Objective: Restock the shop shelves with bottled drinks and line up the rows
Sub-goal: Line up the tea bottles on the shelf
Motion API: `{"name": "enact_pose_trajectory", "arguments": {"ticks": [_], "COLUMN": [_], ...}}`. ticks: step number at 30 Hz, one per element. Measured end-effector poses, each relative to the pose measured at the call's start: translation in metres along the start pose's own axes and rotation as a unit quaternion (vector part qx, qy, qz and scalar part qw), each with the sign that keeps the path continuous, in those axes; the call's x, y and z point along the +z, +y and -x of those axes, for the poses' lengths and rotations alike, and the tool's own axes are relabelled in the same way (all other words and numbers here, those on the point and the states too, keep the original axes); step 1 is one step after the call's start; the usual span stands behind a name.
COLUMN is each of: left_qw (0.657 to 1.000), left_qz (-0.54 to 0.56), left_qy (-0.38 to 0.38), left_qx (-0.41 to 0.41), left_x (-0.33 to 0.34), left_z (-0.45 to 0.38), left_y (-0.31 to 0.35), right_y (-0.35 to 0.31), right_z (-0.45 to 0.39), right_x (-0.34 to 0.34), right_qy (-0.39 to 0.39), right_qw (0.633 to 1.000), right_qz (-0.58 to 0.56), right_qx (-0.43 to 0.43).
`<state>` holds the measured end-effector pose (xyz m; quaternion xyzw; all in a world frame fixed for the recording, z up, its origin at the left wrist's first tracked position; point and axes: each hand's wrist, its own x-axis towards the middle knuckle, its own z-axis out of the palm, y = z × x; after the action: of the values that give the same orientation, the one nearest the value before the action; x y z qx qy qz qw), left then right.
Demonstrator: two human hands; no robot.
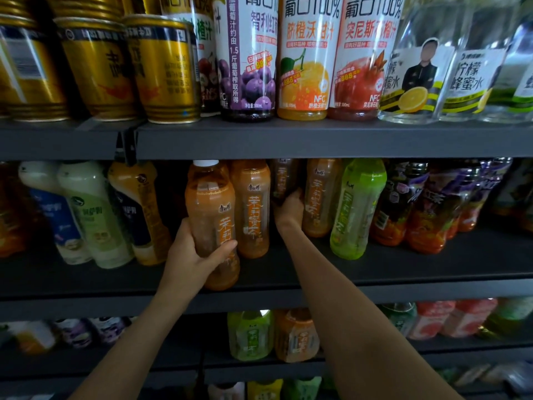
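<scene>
Orange tea bottle [212, 223] had white cap, orange label; neighbour bottle [357, 209] bright green; cans [164, 70] gold with dark blue band; juice bottles [305, 56] white with purple, orange, red fruit prints; shelf [317, 138] dark grey

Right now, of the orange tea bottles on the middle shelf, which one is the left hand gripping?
The frontmost orange tea bottle, with the white cap, at the shelf's front edge. The left hand wraps its lower body; the others stand further back.

Dark grey metal shelving [317, 140] fills the view in stacked tiers; dim light leaves the lower shelf [86, 368] shadowed.
</scene>
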<state>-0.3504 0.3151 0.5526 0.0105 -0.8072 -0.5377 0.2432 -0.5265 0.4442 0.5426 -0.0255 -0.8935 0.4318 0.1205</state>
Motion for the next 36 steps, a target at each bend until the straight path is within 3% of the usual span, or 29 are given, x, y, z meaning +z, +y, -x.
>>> {"name": "enact_pose_trajectory", "arguments": {"ticks": [9,14,17,19,24,28,32,36], "left_qw": [1.000,1.000,1.000,1.000,1.000,1.000,1.000,1.000], "left_qz": [0.009,0.021,0.020,0.018,0.018,0.020,0.018,0.022], "left_qy": [0.006,0.007,0.013,0.012,0.007,0.007,0.010,0.014], "left_qx": [0.002,0.002,-0.002,-0.001,-0.005,-0.005,-0.005,-0.005], "left_x": [0.001,0.003,0.003,0.004,0.003,0.003,0.005,0.005], "left_z": [0.001,0.003,0.005,0.004,0.003,0.004,0.003,0.002], "left_y": [0.000,0.001,0.000,0.000,0.001,0.001,-0.001,-0.004], "right_y": [-0.006,-0.001,0.012,0.022,0.017,0.009,0.012,0.014], "right_z": [0.001,0.030,0.072,0.086,0.064,0.040,0.040,0.060], "right_x": [0.006,-0.007,-0.023,-0.027,-0.028,-0.033,-0.027,-0.017], "right_qy": [0.024,0.039,0.155,0.226,0.149,0.176,0.202,0.168], "right_qw": [0.996,0.999,0.978,0.963,0.988,0.978,0.974,0.985], "right_qz": [0.086,0.015,-0.085,-0.093,-0.042,-0.048,-0.043,-0.041], "right_qx": [0.006,-0.020,-0.107,-0.115,0.022,0.101,0.091,0.023]}}
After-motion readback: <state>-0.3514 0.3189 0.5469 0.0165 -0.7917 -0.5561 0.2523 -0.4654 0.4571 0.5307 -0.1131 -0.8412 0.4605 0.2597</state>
